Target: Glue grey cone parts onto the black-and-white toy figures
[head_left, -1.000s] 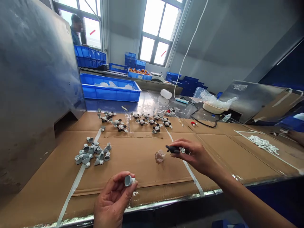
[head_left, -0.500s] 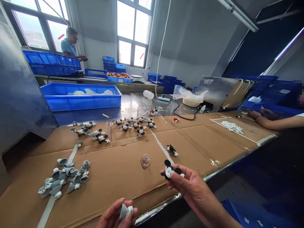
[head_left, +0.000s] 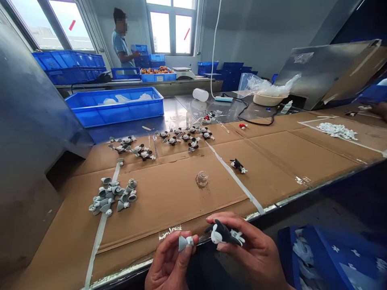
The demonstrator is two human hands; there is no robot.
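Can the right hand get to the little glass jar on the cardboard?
Probably yes. The right hand is holding a mouse toy, but nothing stands between it and the glass jar on the cardboard. It would likely need to put the toy down first.

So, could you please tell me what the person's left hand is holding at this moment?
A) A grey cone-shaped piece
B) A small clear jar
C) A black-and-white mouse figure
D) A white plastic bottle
A. The left hand pinches the grey cone-shaped piece, while the black-and-white mouse figure is in the right hand.
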